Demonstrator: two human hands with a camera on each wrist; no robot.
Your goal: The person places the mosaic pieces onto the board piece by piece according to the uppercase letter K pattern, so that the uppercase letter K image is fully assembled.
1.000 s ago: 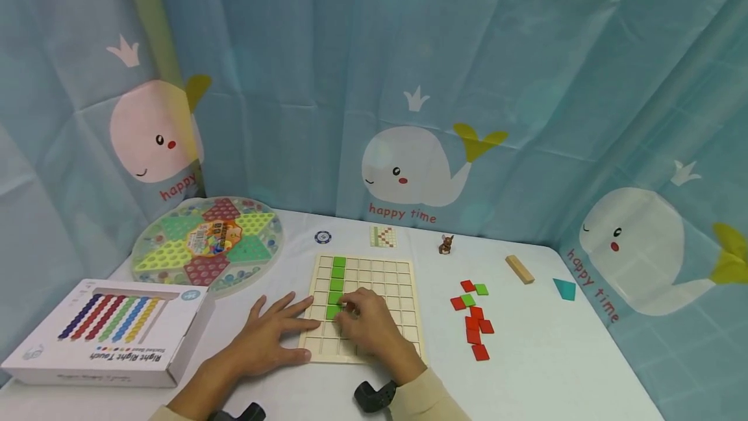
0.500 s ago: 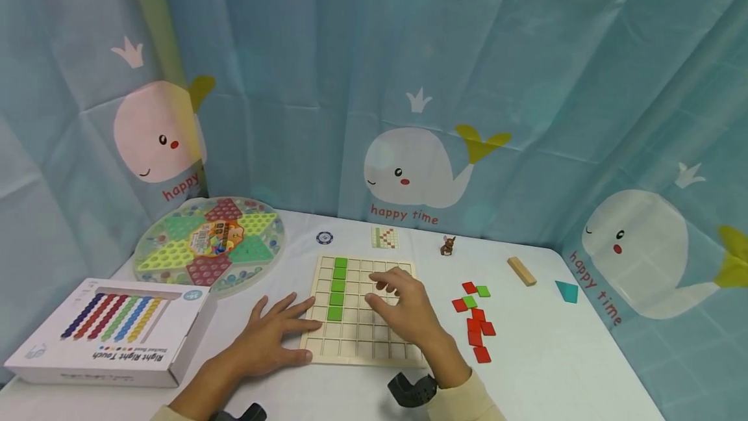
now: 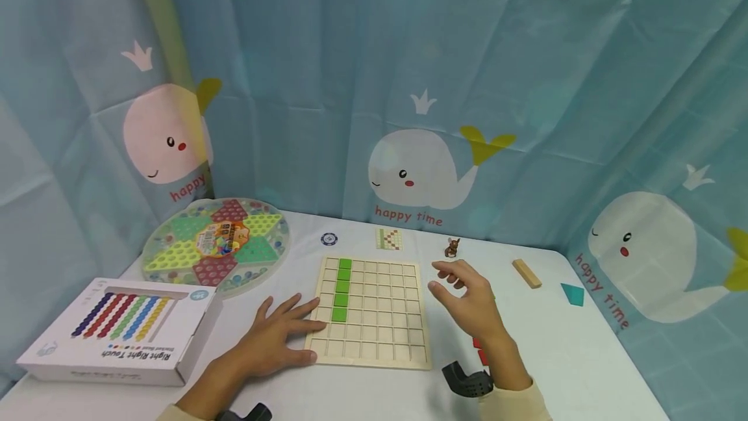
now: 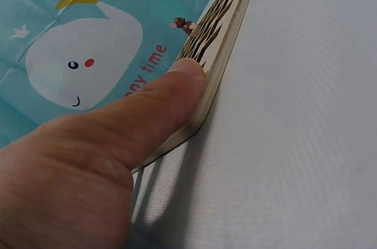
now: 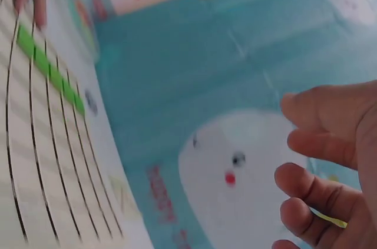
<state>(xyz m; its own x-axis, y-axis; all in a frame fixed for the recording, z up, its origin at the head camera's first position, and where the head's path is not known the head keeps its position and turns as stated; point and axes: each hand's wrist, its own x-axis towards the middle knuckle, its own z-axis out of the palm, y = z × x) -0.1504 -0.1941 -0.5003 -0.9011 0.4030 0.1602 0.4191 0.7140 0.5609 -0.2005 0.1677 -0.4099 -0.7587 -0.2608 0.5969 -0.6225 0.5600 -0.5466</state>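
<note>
The right hand (image 3: pixel 469 297), fingers loosely bent, partly hides red tiles (image 3: pixel 482 358) beside the board (image 3: pixel 378 332); I can't count them. Five green tiles (image 3: pixel 341 299) line one column; the left hand (image 3: pixel 277 336), fingers spread, touches the board's edge.

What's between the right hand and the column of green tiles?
The head view shows it: from the right hand to the green tiles there's white tablecloth, then unfilled squares of the wooden grid board; no loose tiles.
</note>
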